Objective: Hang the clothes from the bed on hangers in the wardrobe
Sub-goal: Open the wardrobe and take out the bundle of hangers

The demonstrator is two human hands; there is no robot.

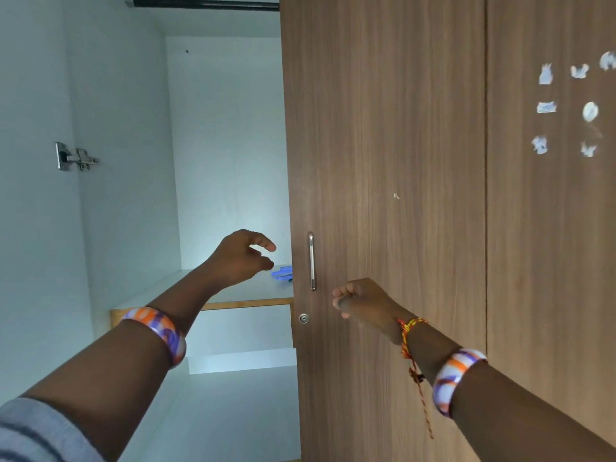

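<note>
1. I see blue hangers point(282, 273) lying on the wardrobe shelf point(233, 291), just right of my left hand point(240, 258), which is empty, fingers loosely curled.
2. Right hand point(358, 303) is fisted, empty, near the door handle point(311, 261). No clothes in view.

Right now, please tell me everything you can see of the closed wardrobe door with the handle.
The door is tall and flat, brown with a vertical wood-grain finish that looks like laminate. It stands closed, its left edge bordering the open white compartment. Near that edge a slim vertical metal handle is fixed, with a small round lock below it. A tiny pale mark shows mid-panel. Nothing clearly touches the door; the right hand is in front of it, beside the handle.
</note>
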